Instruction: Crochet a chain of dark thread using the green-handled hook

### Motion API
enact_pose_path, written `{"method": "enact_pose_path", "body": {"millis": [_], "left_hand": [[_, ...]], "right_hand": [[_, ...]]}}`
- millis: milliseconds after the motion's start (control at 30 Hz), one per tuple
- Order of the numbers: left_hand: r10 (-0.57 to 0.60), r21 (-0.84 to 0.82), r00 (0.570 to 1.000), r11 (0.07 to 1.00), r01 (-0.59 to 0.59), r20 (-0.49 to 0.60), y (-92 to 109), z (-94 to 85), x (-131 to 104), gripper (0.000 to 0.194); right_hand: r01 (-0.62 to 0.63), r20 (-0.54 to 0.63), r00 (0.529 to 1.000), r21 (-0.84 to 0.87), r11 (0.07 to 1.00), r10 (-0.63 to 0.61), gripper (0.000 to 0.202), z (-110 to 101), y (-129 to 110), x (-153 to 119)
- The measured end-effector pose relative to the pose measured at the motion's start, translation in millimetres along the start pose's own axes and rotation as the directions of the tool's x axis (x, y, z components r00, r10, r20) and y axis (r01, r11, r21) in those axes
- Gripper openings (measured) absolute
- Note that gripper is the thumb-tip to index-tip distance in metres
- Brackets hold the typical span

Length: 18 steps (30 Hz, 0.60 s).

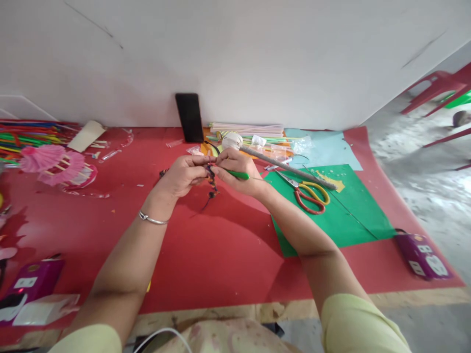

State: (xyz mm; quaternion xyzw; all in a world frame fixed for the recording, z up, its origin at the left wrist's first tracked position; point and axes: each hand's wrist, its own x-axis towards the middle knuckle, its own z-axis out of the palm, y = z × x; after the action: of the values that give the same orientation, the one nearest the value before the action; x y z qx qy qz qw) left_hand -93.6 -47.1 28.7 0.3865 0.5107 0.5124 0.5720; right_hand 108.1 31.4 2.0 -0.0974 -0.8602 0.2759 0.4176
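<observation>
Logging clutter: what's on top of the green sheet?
Scissors, a yellow scrap, pale bits, a thin dark rod and part of a grey stick. The sheet beneath them is hidden.

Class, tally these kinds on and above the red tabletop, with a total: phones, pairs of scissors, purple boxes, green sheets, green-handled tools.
Phone: 1
Scissors: 1 pair
Purple boxes: 2 (left box, right box)
Green sheet: 1
Green-handled tool: 1
Total: 6

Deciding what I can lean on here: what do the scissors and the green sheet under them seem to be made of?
Scissors: blades look like metal, grey with a slight sheen; the smooth red and yellow handles could be plastic or coated metal.
Green sheet: probably matte paper or thin card, judging by its flat, even colour and straight edges.
</observation>
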Motion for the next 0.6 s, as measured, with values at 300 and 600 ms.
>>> {"method": "enact_pose_path", "body": {"millis": [300,600], "left_hand": [[0.367,0.169,0.910,0.926,-0.338,-0.191,-19.6,14.0,10.1,0.054],[0.028,-0.208,0.999,0.978,-0.034,-0.030,-2.6,15.6,0.7,0.030]], "right_hand": [[0.065,-0.127,0.989,-0.084,0.994,-0.076,0.037,20.7,8.1,-4.0],[0.177,-0.141,0.964,-0.286,0.942,-0.224,0.022,16.6,20.1,-14.9]]}}
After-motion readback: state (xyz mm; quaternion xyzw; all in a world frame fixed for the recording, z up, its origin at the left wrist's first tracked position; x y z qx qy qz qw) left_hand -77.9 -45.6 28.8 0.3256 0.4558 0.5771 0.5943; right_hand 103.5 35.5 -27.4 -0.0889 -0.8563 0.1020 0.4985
